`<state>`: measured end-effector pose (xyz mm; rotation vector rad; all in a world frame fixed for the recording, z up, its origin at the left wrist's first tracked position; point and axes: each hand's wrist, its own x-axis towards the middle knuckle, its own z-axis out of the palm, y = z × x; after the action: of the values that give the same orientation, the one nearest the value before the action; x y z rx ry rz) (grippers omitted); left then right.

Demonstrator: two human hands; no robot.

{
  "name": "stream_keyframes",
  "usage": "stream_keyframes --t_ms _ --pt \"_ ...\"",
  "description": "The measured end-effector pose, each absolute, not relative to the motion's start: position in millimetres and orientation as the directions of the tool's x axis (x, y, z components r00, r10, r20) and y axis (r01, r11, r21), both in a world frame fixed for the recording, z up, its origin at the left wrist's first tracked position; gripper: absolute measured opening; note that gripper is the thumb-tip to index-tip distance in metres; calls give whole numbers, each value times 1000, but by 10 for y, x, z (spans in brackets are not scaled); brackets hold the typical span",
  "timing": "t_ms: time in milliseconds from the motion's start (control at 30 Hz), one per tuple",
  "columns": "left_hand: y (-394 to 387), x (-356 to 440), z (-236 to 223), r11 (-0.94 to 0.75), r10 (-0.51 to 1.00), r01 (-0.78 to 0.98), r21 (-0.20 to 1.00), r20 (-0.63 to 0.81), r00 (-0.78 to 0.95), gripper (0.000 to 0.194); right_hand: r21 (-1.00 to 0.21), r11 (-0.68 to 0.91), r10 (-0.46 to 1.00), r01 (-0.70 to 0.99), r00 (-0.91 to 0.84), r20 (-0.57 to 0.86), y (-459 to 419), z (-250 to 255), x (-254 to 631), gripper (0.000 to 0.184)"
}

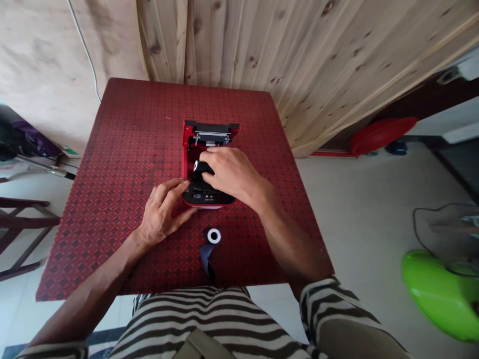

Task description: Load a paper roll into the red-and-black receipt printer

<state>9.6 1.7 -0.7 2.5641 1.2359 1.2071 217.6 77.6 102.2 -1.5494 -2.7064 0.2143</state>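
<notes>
A small red-and-black label printer (209, 198) stands on the table with its lid (212, 130) raised at the back. My right hand (239, 174) reaches into its open bay, closed round a black ribbon roll (202, 168) with a pale core end showing on the left. Part of that roll is hidden under my fingers. My left hand (160, 209) grips the printer's front left corner, fingers on the top edge and thumb at the front. Nearer my body lies a second roll (214, 236) with a white ring end and a dark strip of ribbon (205, 257) trailing from it.
The red patterned table (123, 129) stands near a wooden plank wall (239, 45). To the left is a dark wooden chair (22, 219). A bright green object (434, 294) and a red one (381, 134) are on the right side. A pale cable (86, 45) hangs at the upper left.
</notes>
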Motion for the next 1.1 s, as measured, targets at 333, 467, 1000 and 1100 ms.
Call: stream_keyframes --t_ms 333,467,1000,1100 --pt "22 103 2 -684 676 642 345 631 381 70 -854 280 957 438 -58 284 346 786 3189 30" --pt "31 106 2 -686 670 641 345 644 369 74 -934 92 955 344 235 181 255 96 3433 32" --pt "63 71 -37 -676 683 659 330 617 391 72 -717 5 877 697 341 338 -611 71 3256 11" --pt "60 67 -38 -664 698 668 335 597 394 73 -816 138 986 562 3 169 -906 85 2954 21"
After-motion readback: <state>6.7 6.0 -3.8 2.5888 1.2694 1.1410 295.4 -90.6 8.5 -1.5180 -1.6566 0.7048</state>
